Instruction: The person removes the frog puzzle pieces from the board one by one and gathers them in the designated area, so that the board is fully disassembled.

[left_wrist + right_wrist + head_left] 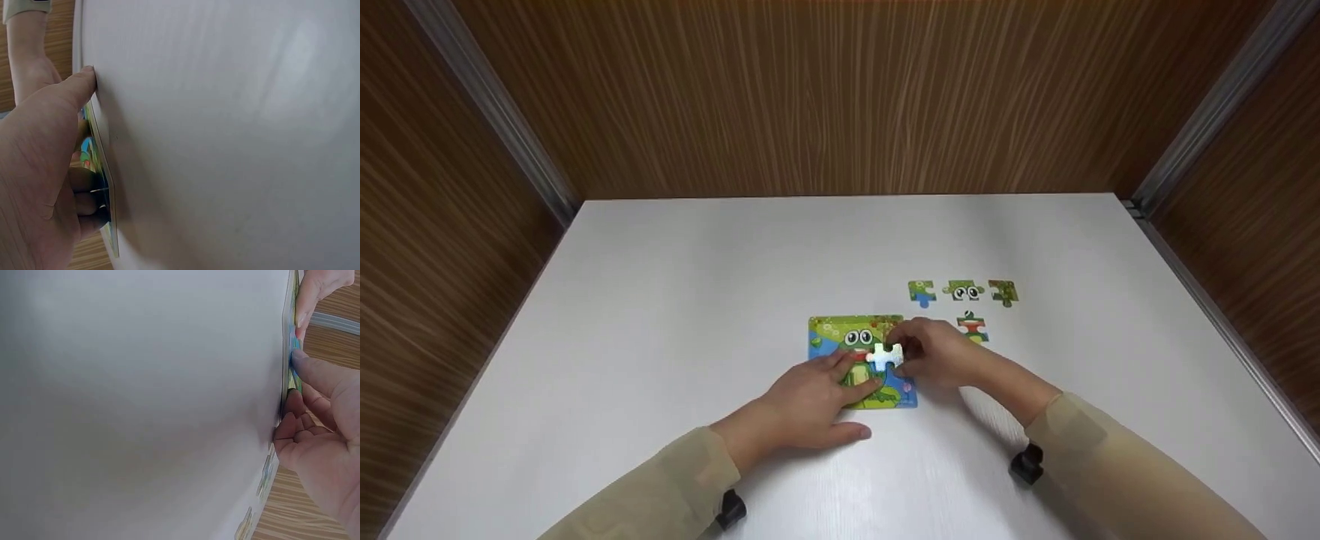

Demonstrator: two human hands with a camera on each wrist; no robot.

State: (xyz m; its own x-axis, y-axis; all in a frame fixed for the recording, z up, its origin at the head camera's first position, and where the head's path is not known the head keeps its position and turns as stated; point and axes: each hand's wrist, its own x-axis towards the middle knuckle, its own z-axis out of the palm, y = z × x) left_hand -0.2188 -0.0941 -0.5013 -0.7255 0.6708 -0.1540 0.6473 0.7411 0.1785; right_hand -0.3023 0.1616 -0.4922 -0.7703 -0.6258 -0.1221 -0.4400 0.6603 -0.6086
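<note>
1. Head view: wood-grain panels wall in a white table on its left, far and right sides, with a puzzle board lying flat on the white surface.
2. The board carries a printed green frog with big round eyes and a red mouth, against green and blue; whether it has a raised rim cannot be told.
3. A person's left hand spreads over the left part of the board, fingers extended and resting on the picture, thumb stretched out just beside the near edge.
4. The right hand, at the board's right side, has its fingers bent and pinches a puzzle piece over the right half of the picture. Glare turns that piece almost white, hiding its print.
5. Beyond the board and to the right, three loose pieces line up: a green-and-blue one, one with the frog's eyes and a darker green one. A red-and-green piece lies nearer, just beyond the right hand.
6. Both arms wear beige sleeves.
</note>
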